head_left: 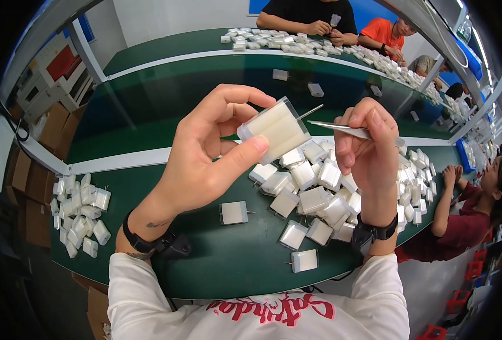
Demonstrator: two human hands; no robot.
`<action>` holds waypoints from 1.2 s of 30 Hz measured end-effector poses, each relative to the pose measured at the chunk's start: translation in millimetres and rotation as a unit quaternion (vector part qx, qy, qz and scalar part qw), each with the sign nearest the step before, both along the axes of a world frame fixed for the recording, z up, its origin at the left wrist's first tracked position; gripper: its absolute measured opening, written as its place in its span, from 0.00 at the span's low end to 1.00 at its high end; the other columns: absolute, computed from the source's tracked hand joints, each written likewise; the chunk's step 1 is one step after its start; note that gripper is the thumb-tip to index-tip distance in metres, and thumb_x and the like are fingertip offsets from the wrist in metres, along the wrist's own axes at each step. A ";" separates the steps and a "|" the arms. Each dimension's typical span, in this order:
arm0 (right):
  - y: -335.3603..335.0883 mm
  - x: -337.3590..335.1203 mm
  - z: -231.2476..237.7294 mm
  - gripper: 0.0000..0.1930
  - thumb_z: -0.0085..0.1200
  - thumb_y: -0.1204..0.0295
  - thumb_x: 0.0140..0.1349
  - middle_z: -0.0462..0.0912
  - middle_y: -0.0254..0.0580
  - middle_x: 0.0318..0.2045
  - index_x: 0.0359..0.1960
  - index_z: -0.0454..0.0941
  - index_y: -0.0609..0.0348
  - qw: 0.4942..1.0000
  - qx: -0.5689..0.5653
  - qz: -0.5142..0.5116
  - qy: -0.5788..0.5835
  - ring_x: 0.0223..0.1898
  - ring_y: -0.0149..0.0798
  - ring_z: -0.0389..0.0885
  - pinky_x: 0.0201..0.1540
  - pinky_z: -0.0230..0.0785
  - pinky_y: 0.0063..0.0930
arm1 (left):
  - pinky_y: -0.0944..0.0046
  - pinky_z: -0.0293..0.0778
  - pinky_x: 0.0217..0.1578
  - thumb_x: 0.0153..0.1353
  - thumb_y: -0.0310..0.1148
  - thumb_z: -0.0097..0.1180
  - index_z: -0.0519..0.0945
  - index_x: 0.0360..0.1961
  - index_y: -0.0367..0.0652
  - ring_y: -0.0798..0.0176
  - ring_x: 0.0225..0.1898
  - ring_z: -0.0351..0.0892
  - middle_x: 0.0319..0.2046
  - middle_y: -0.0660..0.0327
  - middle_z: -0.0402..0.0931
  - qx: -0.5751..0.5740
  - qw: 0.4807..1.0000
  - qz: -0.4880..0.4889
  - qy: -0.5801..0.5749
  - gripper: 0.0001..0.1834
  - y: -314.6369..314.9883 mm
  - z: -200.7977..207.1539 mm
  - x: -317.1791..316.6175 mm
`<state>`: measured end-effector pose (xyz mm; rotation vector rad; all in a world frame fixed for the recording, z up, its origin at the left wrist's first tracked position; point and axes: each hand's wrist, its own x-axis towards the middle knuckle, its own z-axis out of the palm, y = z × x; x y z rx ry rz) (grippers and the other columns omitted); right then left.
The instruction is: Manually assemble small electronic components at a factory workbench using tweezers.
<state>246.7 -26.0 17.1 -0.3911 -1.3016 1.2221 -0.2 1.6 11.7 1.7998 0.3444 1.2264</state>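
Observation:
My left hand (205, 147) is closed on a clear-edged rectangular plastic case (276, 131) with a cream-white filling, pinched between thumb and fingers and tilted up above the table. A thin metal pin sticks out of its upper right end. In my right hand (372, 136) is a pair of metal tweezers (341, 128), its tip pointing left, close to the pin; whether they touch I cannot tell. Under my right hand lies a heap of similar cases (313, 199). One single case (234, 213) lies below my left hand, another (304, 260) near the front edge.
A smaller pile of cases (81, 215) sits on the left of the green table (205, 260). Beyond a white rail (149, 156) runs a dark green belt (149, 119) with a few cases. Co-workers (310, 22) sit across; another person (466, 215) is at the right. Cardboard boxes (38, 187) stand left.

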 end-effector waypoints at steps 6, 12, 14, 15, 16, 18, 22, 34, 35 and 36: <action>0.4 -2.4 -0.6 0.17 0.44 0.62 0.73 0.81 0.51 0.23 0.35 0.74 0.66 1.000 -0.017 -0.005 -0.005 0.18 0.31 0.80 0.19 0.75 0.21 | 0.72 0.76 0.38 0.62 0.23 0.55 0.73 0.54 0.35 0.72 0.40 0.76 0.40 0.58 0.74 -0.054 0.998 -0.017 -0.010 0.18 -1.7 1.1 0.4; 1.9 -3.5 -2.3 0.18 0.45 0.60 0.73 0.81 0.51 0.23 0.34 0.75 0.66 0.999 -0.017 -0.019 -0.021 0.18 0.31 0.79 0.20 0.75 0.22 | 0.72 0.79 0.32 0.63 0.23 0.53 0.73 0.55 0.34 0.71 0.38 0.78 0.40 0.59 0.73 -0.090 0.996 -0.023 -0.015 0.18 -5.8 5.0 0.8; 2.2 -2.7 -2.5 0.18 0.45 0.60 0.72 0.81 0.51 0.23 0.34 0.75 0.66 1.000 -0.011 -0.023 -0.016 0.18 0.32 0.79 0.20 0.75 0.22 | 0.72 0.79 0.31 0.63 0.22 0.53 0.73 0.55 0.34 0.71 0.37 0.79 0.40 0.60 0.72 -0.089 0.996 -0.022 -0.015 0.18 -5.3 4.4 0.7; 1.7 -2.2 -2.4 0.19 0.45 0.60 0.72 0.81 0.50 0.23 0.34 0.75 0.66 0.999 -0.017 -0.025 -0.025 0.18 0.32 0.79 0.20 0.75 0.22 | 0.72 0.79 0.31 0.63 0.22 0.53 0.73 0.55 0.34 0.71 0.37 0.79 0.40 0.60 0.72 -0.088 0.996 -0.022 -0.016 0.18 -5.6 4.9 1.2; 1.4 -2.5 -2.8 0.19 0.45 0.60 0.72 0.81 0.50 0.23 0.34 0.75 0.66 0.999 -0.023 -0.026 -0.033 0.18 0.32 0.79 0.20 0.75 0.22 | 0.72 0.80 0.31 0.63 0.22 0.53 0.74 0.55 0.34 0.71 0.37 0.79 0.39 0.60 0.72 -0.096 0.995 -0.021 -0.013 0.18 -6.4 5.4 1.5; 1.6 -3.8 -3.2 0.19 0.45 0.60 0.73 0.81 0.50 0.22 0.33 0.75 0.66 0.999 -0.020 -0.022 -0.038 0.18 0.32 0.79 0.20 0.75 0.22 | 0.72 0.80 0.31 0.63 0.22 0.53 0.74 0.55 0.35 0.71 0.37 0.79 0.39 0.61 0.72 -0.105 0.994 -0.018 -0.011 0.18 -6.7 5.3 1.1; 1.3 -1.9 -2.1 0.20 0.44 0.59 0.73 0.81 0.50 0.21 0.33 0.75 0.66 0.999 -0.024 -0.015 -0.042 0.18 0.32 0.80 0.19 0.74 0.22 | 0.72 0.79 0.29 0.63 0.22 0.53 0.75 0.54 0.34 0.71 0.36 0.79 0.39 0.61 0.72 -0.102 0.994 -0.027 -0.005 0.17 -5.5 4.7 0.7; 0.6 -4.5 -1.9 0.18 0.47 0.64 0.72 0.79 0.47 0.20 0.30 0.77 0.68 0.998 -0.024 0.006 -0.061 0.20 0.34 0.82 0.17 0.73 0.22 | 0.69 0.82 0.29 0.63 0.28 0.54 0.75 0.53 0.31 0.65 0.39 0.83 0.47 0.52 0.77 -0.101 0.994 -0.017 0.040 0.19 -4.5 5.0 -0.1; 0.7 -4.4 -1.6 0.18 0.47 0.64 0.72 0.79 0.47 0.20 0.30 0.77 0.68 0.998 -0.024 0.006 -0.061 0.20 0.34 0.82 0.17 0.73 0.22 | 0.69 0.82 0.29 0.63 0.28 0.54 0.76 0.53 0.31 0.65 0.39 0.82 0.47 0.53 0.77 -0.099 0.994 -0.016 0.042 0.18 -4.3 4.9 -0.3; 0.8 -4.2 -1.3 0.18 0.47 0.64 0.72 0.79 0.46 0.20 0.29 0.77 0.68 0.997 -0.025 0.004 -0.070 0.19 0.34 0.82 0.16 0.73 0.22 | 0.69 0.82 0.29 0.63 0.28 0.54 0.76 0.53 0.31 0.65 0.39 0.82 0.47 0.53 0.77 -0.099 0.994 -0.016 0.042 0.18 -4.1 4.1 -0.3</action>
